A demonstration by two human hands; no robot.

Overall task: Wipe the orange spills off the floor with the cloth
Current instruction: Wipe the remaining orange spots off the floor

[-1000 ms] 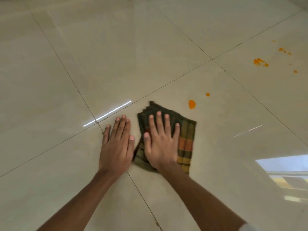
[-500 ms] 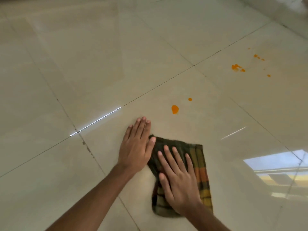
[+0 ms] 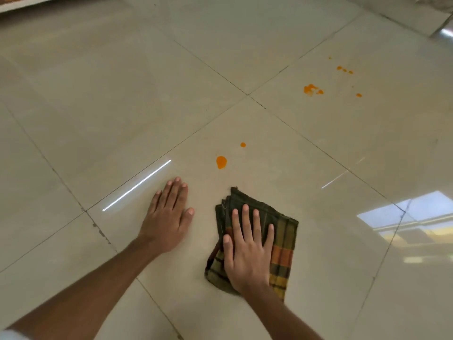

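Currently, head view only: the right hand (image 3: 247,251) is lying flat on the folded plaid cloth (image 3: 282,253), fingers straight and spread, pressing it onto the floor (image 3: 122,94), not gripping. The left hand (image 3: 169,217) is resting flat on bare tile just left of the cloth, fingers straight, holding nothing. The cloth is sitting near the large orange drop (image 3: 221,162) but not touching it; a small drop (image 3: 243,144) is lying just beyond. A splatter cluster (image 3: 312,89) and scattered specks (image 3: 344,69) are sitting well apart on the far right tile. Progress, as a judgement: no visible spill is being covered, so all of them look left to wipe, with the nearest drop likely first.
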